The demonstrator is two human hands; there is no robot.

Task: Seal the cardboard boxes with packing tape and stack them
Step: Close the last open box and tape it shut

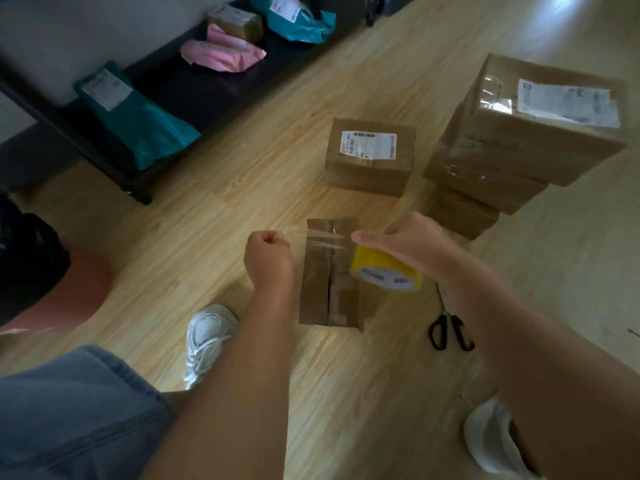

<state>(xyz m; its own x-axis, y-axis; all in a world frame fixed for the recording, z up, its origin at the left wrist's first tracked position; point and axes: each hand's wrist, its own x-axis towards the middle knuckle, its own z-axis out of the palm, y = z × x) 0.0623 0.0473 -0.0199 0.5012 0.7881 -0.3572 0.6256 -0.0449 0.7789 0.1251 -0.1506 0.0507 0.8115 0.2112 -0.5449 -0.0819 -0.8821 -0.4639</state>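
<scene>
Forearms reach in from 6 o'clock to the box (329, 282) on the floor: the left hand (268, 252), curled tight, pinches the free end of a clear tape strip (320, 239) stretched over the box's far end, and the right hand (401, 237) holds the yellow roll (386, 270) at its 3 o'clock edge. Judged progress: this box's centre seam looks open, so sealing and stacking are not yet done, whereas the labelled box (370, 168) at 12 o'clock and the stack (519, 147) at 1 o'clock appear taped. Legible writing: "CHINA" and "MAD" on the roll's core; shipping labels are too blurred to read.
</scene>
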